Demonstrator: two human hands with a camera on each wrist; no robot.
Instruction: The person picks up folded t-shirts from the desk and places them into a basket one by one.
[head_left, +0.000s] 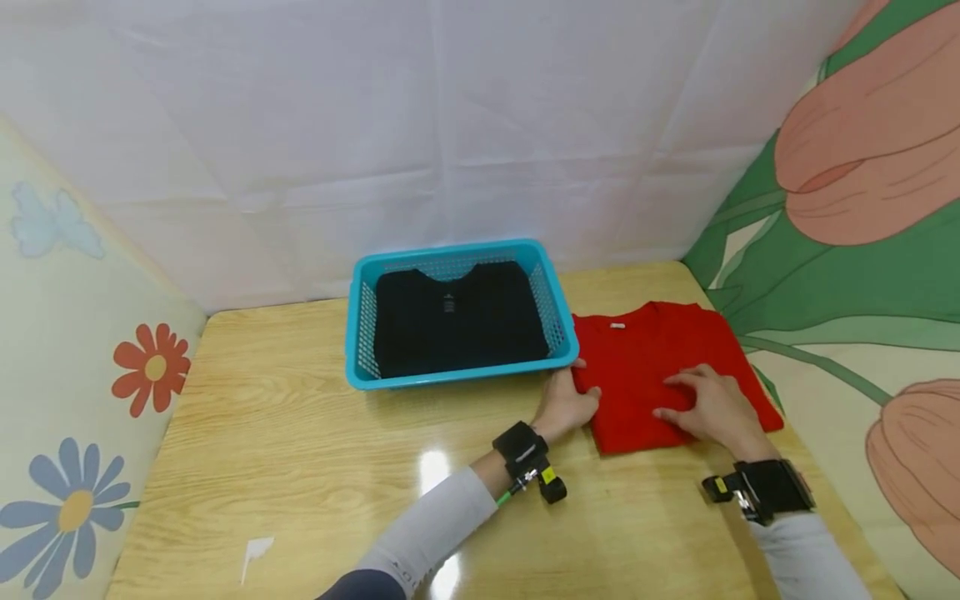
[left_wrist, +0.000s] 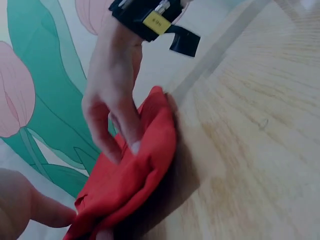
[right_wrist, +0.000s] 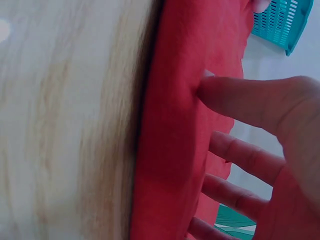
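A folded red T-shirt (head_left: 622,367) lies flat on the table, its collar toward the back wall. My left hand (head_left: 564,405) pinches its left edge beside the basket. In the left wrist view the thumb (left_wrist: 52,212) is on top of the cloth and a fingertip shows under it. My right hand (head_left: 718,408) rests on the right part of the shirt, thumb and fingers spread. Its fingertips touch the red fabric (right_wrist: 175,100) in the right wrist view. A blue plastic basket (head_left: 457,381) stands left of the shirt, holding a folded black T-shirt (head_left: 461,333).
The wooden table (head_left: 285,433) runs up to a white cloth-covered wall (head_left: 337,150) at the back. Painted walls border both sides, the right one (head_left: 832,333) close to the shirt. A small white mark (head_left: 257,550) is at the table's front left.
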